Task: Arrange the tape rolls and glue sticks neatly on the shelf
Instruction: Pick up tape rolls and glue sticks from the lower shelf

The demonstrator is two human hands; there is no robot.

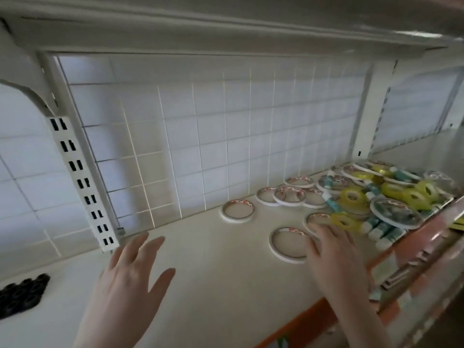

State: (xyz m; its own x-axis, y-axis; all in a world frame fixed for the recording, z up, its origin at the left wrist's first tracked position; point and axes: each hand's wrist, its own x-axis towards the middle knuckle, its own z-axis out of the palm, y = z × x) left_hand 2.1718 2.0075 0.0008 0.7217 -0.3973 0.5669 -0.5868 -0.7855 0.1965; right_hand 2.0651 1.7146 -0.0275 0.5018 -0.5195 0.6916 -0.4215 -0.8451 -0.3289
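Note:
Several flat white tape rolls lie scattered on the cream shelf (206,267), one (237,211) near the back grid and one (288,244) near the front. At the right a jumbled heap holds yellow tape rolls (354,197) and teal-and-white glue sticks (384,229). My right hand (336,257) reaches over the shelf with straight fingers, its tips touching the front white roll and another white roll (317,218) beside it. My left hand (133,277) hovers open above bare shelf at the left, holding nothing.
A white wire grid (200,136) backs the shelf, with slotted uprights at left (80,182) and right (371,109). An upper shelf (226,23) hangs overhead. Black small items (22,292) sit at the far left. An orange front rail (401,257) edges the shelf.

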